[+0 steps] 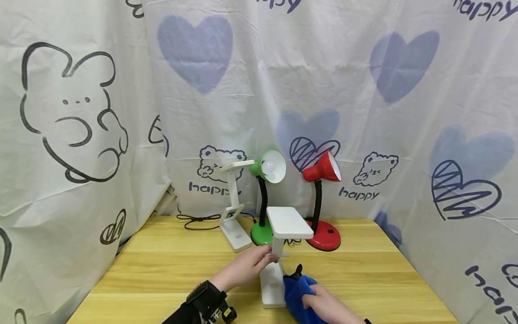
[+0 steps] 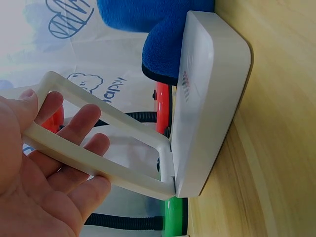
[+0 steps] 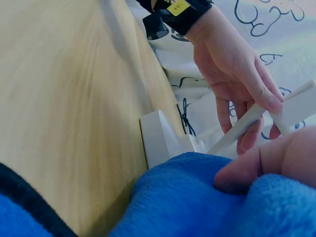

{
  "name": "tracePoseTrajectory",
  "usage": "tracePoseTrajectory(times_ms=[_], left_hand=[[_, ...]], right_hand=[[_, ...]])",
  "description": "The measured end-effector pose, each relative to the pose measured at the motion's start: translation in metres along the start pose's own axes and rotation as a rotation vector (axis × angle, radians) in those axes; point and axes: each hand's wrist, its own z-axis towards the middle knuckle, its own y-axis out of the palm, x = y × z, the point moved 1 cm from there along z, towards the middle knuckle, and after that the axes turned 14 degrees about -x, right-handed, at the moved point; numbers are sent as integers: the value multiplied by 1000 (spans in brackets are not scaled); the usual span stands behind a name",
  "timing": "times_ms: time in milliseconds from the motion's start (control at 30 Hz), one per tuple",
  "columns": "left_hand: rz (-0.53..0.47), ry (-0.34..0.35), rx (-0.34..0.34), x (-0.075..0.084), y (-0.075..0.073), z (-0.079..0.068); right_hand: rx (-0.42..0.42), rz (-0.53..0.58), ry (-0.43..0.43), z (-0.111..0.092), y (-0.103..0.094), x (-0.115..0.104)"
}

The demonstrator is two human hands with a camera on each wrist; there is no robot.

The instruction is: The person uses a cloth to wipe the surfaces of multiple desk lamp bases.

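Note:
A white folding desk lamp stands near the front of the wooden table, its flat head above an open frame-shaped arm and a block base. My left hand grips that frame arm, with thumb and fingers around its upper part. Bunched in my right hand is a blue cloth with dark edging. In the left wrist view the cloth lies over the far end of the lamp's base. My right thumb presses into the cloth's folds.
Behind stand a second white folding lamp, a green gooseneck lamp and a red gooseneck lamp. A black cable lies coiled at the back left. Printed curtains enclose the table behind and at the sides.

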Motion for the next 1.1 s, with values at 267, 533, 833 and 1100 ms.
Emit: tracePoseTrajectory(times_ms=[267,533,833,1100], left_hand=[[4,-1,-3,-1,0,-1],[-14,2,-9,-1,0,-1],[-30,-9,-14,-2,-1,-1],[-36,-10,-12,-1,0,-1]], right_hand=[[102,109,-32,34,-12,-4],[202,111,25,69,-30,-12],[175,51,-24,72,-27,-12],[73,-209,-144,46,-2,-15]])
